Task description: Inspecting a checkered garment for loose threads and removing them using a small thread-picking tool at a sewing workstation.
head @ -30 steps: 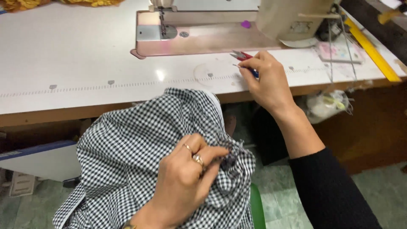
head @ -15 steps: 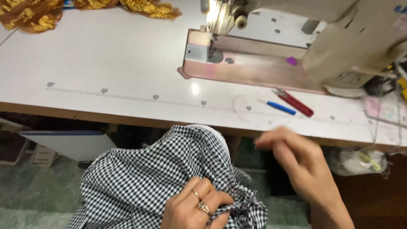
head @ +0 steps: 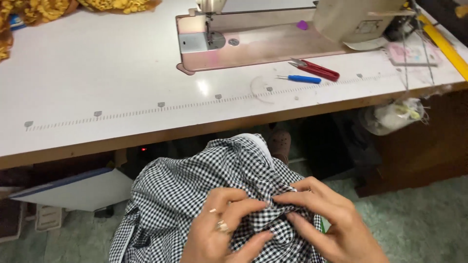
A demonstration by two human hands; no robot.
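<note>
Head view: right hand (head: 331, 224) has left the table, where red thread snips (head: 316, 69) and a blue-handled tool (head: 300, 78) lie, and now joins left hand (head: 222, 231) on the black-and-white gingham garment (head: 195, 190) in the lap. Both sets of fingers pinch one fold. The pinched spot is hidden; wrists are cut off.

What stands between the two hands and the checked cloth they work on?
Nothing visible. Both the left hand and the right hand lie directly on the black-and-white checked cloth, their fingers pinching a fold of it. The red snips and blue tool lie apart on the white table.
</note>
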